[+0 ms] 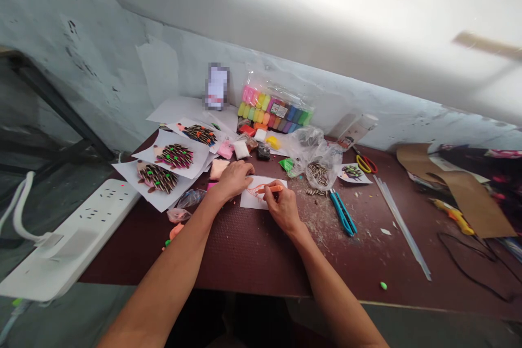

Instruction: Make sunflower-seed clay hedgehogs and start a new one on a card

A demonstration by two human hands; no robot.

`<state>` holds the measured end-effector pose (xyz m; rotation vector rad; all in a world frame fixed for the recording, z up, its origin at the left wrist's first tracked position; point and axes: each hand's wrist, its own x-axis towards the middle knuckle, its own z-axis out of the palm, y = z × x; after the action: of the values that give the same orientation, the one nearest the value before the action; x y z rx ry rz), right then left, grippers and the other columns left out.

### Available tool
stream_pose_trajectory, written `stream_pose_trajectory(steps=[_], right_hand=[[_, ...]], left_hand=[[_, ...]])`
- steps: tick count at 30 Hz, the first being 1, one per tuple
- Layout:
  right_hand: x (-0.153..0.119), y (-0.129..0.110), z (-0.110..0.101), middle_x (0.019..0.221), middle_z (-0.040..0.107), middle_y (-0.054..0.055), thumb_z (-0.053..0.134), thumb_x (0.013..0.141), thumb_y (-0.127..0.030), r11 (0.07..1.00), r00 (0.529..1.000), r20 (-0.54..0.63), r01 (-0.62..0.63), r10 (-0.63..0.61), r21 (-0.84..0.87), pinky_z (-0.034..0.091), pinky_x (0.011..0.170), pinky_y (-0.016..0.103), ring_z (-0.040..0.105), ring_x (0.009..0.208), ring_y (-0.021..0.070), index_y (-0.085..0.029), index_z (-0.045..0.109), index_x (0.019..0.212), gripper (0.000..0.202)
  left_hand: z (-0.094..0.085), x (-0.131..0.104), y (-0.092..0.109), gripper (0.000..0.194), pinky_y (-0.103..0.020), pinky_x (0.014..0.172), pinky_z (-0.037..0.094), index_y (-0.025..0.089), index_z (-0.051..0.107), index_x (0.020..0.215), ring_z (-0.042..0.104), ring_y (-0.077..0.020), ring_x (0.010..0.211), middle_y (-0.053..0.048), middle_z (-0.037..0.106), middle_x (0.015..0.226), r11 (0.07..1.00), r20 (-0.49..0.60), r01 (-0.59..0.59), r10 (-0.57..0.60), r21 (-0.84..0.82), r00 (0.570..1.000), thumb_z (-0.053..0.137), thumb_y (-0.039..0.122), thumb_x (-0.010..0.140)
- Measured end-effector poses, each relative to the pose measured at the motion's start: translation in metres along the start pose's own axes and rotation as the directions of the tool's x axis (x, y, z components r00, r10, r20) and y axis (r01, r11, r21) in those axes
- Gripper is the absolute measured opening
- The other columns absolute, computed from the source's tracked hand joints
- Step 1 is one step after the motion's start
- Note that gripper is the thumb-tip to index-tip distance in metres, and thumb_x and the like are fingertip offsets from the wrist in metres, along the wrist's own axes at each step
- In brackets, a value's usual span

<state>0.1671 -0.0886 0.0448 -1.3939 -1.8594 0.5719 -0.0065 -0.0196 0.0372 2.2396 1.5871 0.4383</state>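
Observation:
A small white sheet of paper [261,202] lies on the table with an orange outline drawn on it. My right hand [282,207] is closed around an orange pen [275,188], its tip hidden behind the fingers close to the drawing. At the paper's upper left edge, my left hand [236,180] rests with fingers extended and holds nothing. Just behind that hand are a peach clay block [219,169] and a white clay packet [241,149]. To the left, several sheets bear hedgehog figures [158,176] with seed-like spines and green dots.
Turquoise pliers [343,213] lie right of a plastic bag of striped seeds [318,174]. Farther right are scissors [366,163], clear glue sticks [403,228] and a yellow glue gun [459,218]. A power strip [98,228] crosses the left edge; coloured clay packs [275,111] lean against the wall.

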Motion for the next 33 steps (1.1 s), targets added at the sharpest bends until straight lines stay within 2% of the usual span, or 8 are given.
stream_pose_trajectory(steps=[13,19,33], right_hand=[[-0.0003,-0.0015,-0.0021,0.064,0.066,0.002,0.049,0.093,-0.034,1.0,1.0,-0.008,-0.019,0.02,0.024,0.042,0.055,0.024,0.055,0.052,0.0122,-0.018,0.069,0.077,0.03],[0.0008,-0.0001,-0.0047,0.065,0.067,0.003,0.049,0.094,-0.036,0.999,0.998,-0.063,-0.017,0.019,0.031,0.042,0.057,0.024,0.057,0.053,0.0132,-0.018,0.068,0.078,0.03],[0.0003,0.0,-0.0026,0.065,0.066,0.003,0.049,0.094,-0.034,1.0,1.0,-0.026,-0.003,0.003,-0.002,0.042,0.057,0.025,0.058,0.054,0.0138,-0.018,0.068,0.078,0.029]], left_hand=[[0.0004,0.0001,-0.0011,0.025,-0.034,0.091,0.05,0.019,0.073,0.101,0.065,-0.0242,0.101,-0.009,0.071,0.103,1.0,-0.012,-0.01,0.01,-0.022,1.0,0.057,0.017,0.082],[-0.0011,-0.0002,0.0003,0.026,-0.034,0.091,0.05,0.019,0.073,0.103,0.065,-0.0249,0.101,-0.009,0.071,0.103,1.0,0.001,-0.003,0.003,-0.004,1.0,0.057,0.017,0.083],[-0.0004,-0.0002,-0.0001,0.026,-0.035,0.092,0.05,0.018,0.072,0.104,0.064,-0.0253,0.102,-0.01,0.071,0.104,1.0,0.002,0.003,-0.003,-0.012,1.0,0.057,0.017,0.083]])
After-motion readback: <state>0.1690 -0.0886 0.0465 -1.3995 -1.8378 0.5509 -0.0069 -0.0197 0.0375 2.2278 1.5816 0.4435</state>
